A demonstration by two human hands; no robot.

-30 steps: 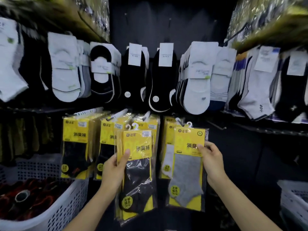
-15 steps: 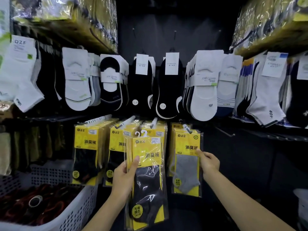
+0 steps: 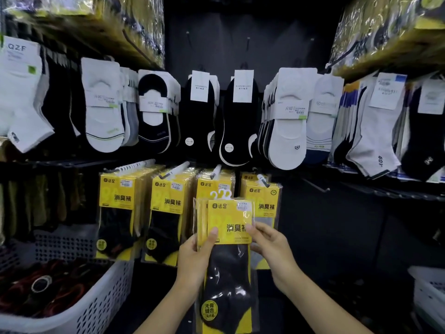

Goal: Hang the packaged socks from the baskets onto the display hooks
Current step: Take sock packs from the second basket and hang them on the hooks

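Packaged socks [image 3: 228,213]: a stack of yellow-carded packs with black socks is held upright in the lower centre of the frame, in front of the lower row of hung goods.
Hanger loops [image 3: 221,194]: the white loops at the top of the stack are seen just below the tip of the 3rd hook from the left.
Left hand [image 3: 195,259]: the left edge of the stack is gripped, with the thumb laid across the front of the yellow card; the other fingers are hidden behind the packs.
Right hand [image 3: 272,249]: the right edge of the stack is pinched, with the thumb tip on the card front and the fingers curled at the edge.
Display hooks [image 3: 177,169]: 4 white-tipped hooks are seen at mid-frame, each loaded with packs.
Hung packs [image 3: 120,208]: yellow cards are shown in 4 groups; a grey sock is shown in the rightmost group.
Left basket [image 3: 103,297]: a white perforated basket is placed at the lower left, filled with dark red and black items.
Right basket [image 3: 428,290]: a white basket is partly seen at the lower right edge.
Upper row [image 3: 103,112]: white and black low-cut socks with paper bands are hung across the middle of the frame.
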